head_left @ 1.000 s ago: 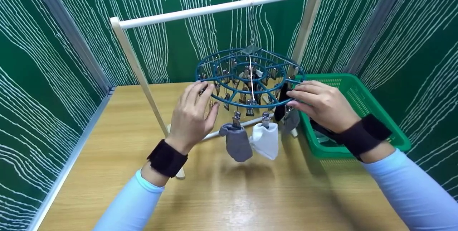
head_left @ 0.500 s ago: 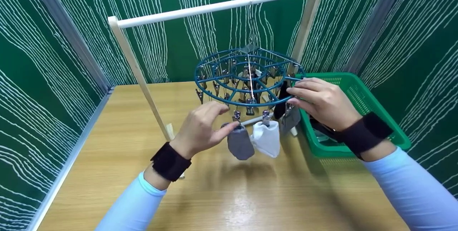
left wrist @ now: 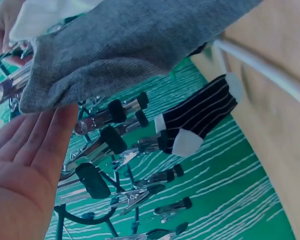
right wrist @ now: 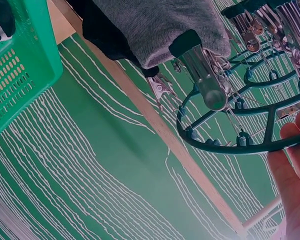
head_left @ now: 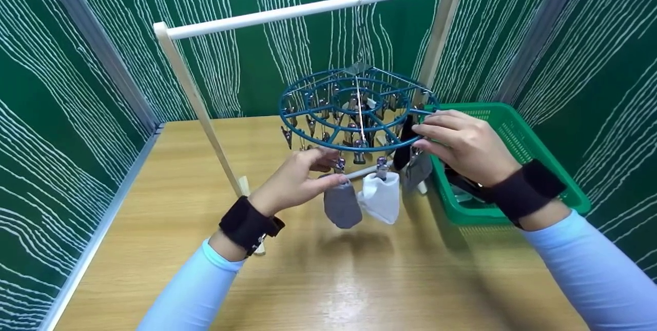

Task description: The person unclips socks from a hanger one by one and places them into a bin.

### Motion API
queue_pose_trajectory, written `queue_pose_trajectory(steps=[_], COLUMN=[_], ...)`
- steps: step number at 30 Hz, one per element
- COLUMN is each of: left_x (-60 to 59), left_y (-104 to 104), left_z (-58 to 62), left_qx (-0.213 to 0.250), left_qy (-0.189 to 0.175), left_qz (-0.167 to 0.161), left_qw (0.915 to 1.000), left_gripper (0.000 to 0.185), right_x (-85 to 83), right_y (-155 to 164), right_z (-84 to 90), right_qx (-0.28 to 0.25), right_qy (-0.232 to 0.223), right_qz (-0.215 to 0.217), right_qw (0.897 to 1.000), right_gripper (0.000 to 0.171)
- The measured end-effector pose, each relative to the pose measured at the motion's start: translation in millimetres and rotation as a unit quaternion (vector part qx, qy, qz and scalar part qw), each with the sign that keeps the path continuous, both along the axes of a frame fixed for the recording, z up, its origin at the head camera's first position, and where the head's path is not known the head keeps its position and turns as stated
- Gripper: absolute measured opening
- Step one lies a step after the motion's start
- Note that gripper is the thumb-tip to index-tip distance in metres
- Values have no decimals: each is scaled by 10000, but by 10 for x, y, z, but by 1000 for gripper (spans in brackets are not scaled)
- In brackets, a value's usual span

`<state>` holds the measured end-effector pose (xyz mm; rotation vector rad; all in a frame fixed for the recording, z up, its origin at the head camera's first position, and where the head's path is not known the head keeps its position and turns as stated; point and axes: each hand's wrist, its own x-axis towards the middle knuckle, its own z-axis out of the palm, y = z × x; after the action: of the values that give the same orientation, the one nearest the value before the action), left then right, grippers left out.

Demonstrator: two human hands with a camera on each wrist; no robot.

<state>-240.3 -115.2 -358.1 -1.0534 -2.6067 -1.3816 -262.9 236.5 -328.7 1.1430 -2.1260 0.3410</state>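
Note:
A round blue-green clip hanger (head_left: pixel 328 143) with metal clips hangs under a white rail. My right hand (head_left: pixel 464 143) pinches its rim at the right; in the right wrist view, fingers (right wrist: pixel 290 165) lie around that rim. From the front clips hang a grey sock (head_left: pixel 343 207) and a white sock (head_left: pixel 381 200). My left hand (head_left: pixel 300 179) is at the grey sock's clip (head_left: pixel 339 166), thumb beside the cuff. In the left wrist view, its straight fingers (left wrist: pixel 50 132) reach up to the grey cuff (left wrist: pixel 40 95), which hides their tips.
A wooden stand with a white rail (head_left: pixel 308 10) straddles the hanger on the table (head_left: pixel 328 279). Behind my right arm stands a green basket (head_left: pixel 518 115). A striped sock (left wrist: pixel 205 110) and a darker grey sock (head_left: pixel 418 169) also hang from clips.
My left hand has left the hanger's left rim and moved right and down to the grey sock's clip. My right hand stays on the rim.

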Motion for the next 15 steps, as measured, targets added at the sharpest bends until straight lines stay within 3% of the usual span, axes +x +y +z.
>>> queue_pose_trajectory(steps=[6,15], left_x=[-29,-33], left_y=[19,45], left_z=[21,28], left_qx=[61,182], left_qy=[-126,109], left_qz=[-175,286], left_qw=[9997,9994], left_gripper=[30,21], right_x=[-22,-15], right_y=[5,12], right_z=[-18,-29], right_qx=[-144,-181], right_qy=[52,45], right_qz=[148,145], right_qw=[9998,9997], right_gripper=[55,56])
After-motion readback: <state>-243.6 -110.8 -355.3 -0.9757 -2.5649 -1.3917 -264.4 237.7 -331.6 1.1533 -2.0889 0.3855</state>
